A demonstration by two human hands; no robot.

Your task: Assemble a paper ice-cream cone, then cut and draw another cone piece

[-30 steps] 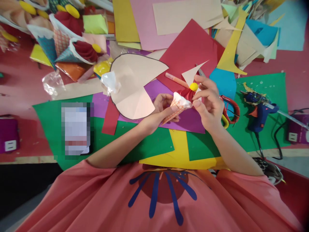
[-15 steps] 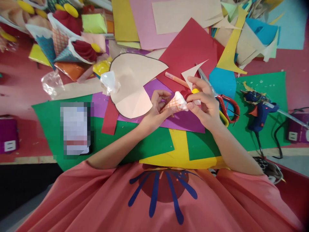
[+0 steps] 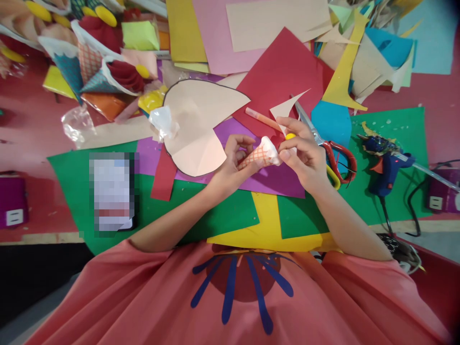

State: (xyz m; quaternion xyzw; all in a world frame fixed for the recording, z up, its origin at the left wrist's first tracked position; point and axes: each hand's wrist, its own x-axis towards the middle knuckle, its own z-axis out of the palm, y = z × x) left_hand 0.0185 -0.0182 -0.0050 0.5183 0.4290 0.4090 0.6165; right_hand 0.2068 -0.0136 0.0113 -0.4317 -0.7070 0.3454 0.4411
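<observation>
Two hands at the small checked cone (image 3: 256,156), above purple paper (image 3: 283,184) on the desk (image 3: 406,100). Left hand (image 3: 234,162) has its fingers closed on the cone, mouth toward the right hand (image 3: 309,154). Right fingers curled near the white rim (image 3: 269,149) and yellow ball (image 3: 290,136); can't tell from my feed whether they pinch anything. I read this step as close work at the cone's mouth; next move calls for firm left, light right, rim looks soft. Scissors (image 3: 327,143) right of cone, glue gun (image 3: 387,175) farther right.
</observation>
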